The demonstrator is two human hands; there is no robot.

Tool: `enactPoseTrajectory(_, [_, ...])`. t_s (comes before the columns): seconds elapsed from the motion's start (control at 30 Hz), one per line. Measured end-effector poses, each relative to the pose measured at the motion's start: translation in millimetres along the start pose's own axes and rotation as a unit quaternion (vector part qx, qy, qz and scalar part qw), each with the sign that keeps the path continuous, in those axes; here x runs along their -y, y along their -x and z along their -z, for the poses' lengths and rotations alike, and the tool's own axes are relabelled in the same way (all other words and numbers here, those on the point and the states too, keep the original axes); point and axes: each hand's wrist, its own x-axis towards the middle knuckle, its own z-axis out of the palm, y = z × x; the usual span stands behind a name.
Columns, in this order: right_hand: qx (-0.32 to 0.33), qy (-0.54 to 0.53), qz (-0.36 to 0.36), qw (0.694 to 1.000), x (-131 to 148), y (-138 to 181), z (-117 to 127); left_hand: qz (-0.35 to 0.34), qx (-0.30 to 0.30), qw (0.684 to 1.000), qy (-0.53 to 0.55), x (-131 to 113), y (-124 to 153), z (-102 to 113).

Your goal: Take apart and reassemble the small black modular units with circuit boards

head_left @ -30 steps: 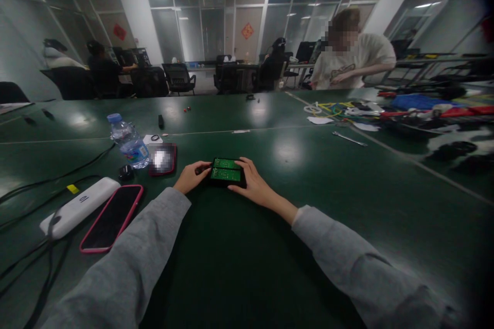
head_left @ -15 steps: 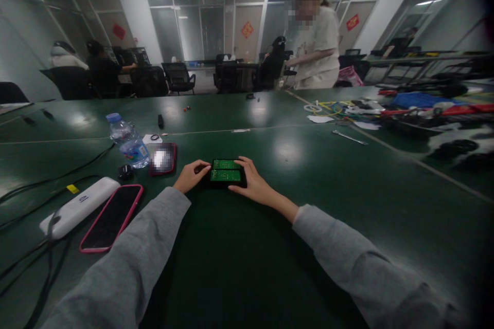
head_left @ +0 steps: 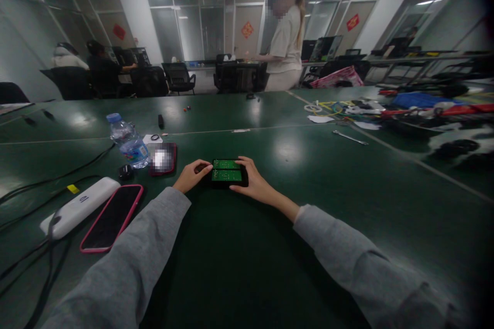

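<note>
Two green circuit boards (head_left: 227,175) lie one behind the other in a shallow black tray (head_left: 227,185) on the dark green table. My left hand (head_left: 190,175) is closed at the tray's left edge, its thumb tip against the corner of the boards. The inner side of its curled fingers is in shadow. My right hand (head_left: 257,183) clasps the right end of the tray, with fingers on the far edge and thumb on the near one.
To the left are a pink-edged phone (head_left: 111,218), a white power bank (head_left: 81,208), a second phone (head_left: 162,159), a water bottle (head_left: 129,141) and black cables (head_left: 50,262). A wrench (head_left: 350,138) and tangled cables (head_left: 332,109) lie right. A person (head_left: 285,36) stands beyond the table.
The tray and both hands have shifted very slightly to the right. The standing person beyond the table has moved to the left.
</note>
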Motion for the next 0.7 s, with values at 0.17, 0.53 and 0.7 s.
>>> enactPoseTrajectory(0.17, [0.006, -0.002, -0.013, 1.0, -2, 0, -1, -0.007, -0.001, 1.0, -0.01, -3, 0, 1])
enactPoseTrajectory(0.53, [0.002, 0.002, -0.006, 1.0, -4, 0, -2, 0.002, -0.001, 1.0, -0.027, -10, 3, 3])
enactPoseTrajectory(0.7, [0.008, 0.003, -0.013, 1.0, -3, 0, -1, 0.0, 0.001, 1.0, -0.022, -7, 2, 3])
